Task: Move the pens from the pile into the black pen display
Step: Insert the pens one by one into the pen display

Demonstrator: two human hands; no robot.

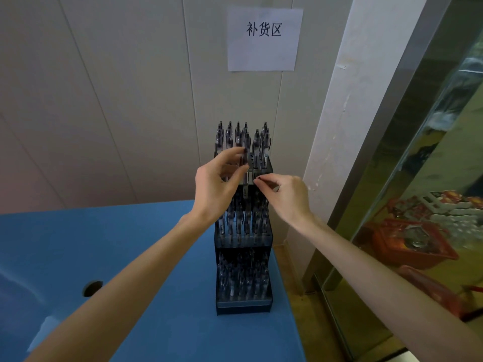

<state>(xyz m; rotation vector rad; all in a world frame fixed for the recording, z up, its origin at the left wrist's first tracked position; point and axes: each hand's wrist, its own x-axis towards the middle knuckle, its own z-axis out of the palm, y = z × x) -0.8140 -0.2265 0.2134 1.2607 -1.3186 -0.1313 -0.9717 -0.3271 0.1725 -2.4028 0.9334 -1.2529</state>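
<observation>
At the display's top tier, the left hand (pixel 218 178) pinches a pen (pixel 245 163) over its slot; beside it, the right hand (pixel 285 194) pinches something small. The black pen display (pixel 243 308) looks nearly full; no pile shows.

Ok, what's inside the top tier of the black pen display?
Upright pens fill the black pen display's top tier. The left hand pinches one; both hands hide its front slots.

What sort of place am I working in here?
Probably a shop's restocking corner: a wall sign reads 补货区 (restock area), a tiered black pen display stands on a blue table, and glass reflects packaged goods.
</observation>
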